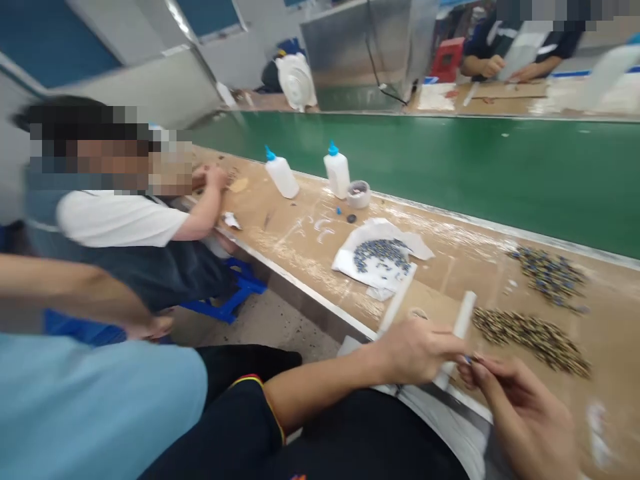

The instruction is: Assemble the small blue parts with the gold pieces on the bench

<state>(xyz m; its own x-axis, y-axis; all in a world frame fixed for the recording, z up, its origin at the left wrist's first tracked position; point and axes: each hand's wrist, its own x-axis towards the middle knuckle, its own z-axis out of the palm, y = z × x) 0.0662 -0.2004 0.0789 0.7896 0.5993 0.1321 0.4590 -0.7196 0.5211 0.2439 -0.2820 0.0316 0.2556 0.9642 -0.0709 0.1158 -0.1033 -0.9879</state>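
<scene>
My left hand (417,348) reaches in over the table edge, its fingers closed and their tips meeting those of my right hand (533,407). Pinched in my right hand is a small piece with a blue spot (469,360), mostly covered by the fingers. What my left fingertips grip is hidden. Just beyond the hands lies a heap of small brass-coloured pieces (533,340), with a pile of blue-and-brass pieces (550,275) behind it. A white sheet (345,259) farther left bears many small blue-grey pieces (380,253). A white strip (464,313) stands beside my left hand.
Two white bottles with blue tips (283,177) (338,175) and a tape roll (359,194) stand near the green belt (450,147). A co-worker in a white sleeve (125,217) sits at left; a person in light blue (100,407) is close beside me. Another person works across the belt.
</scene>
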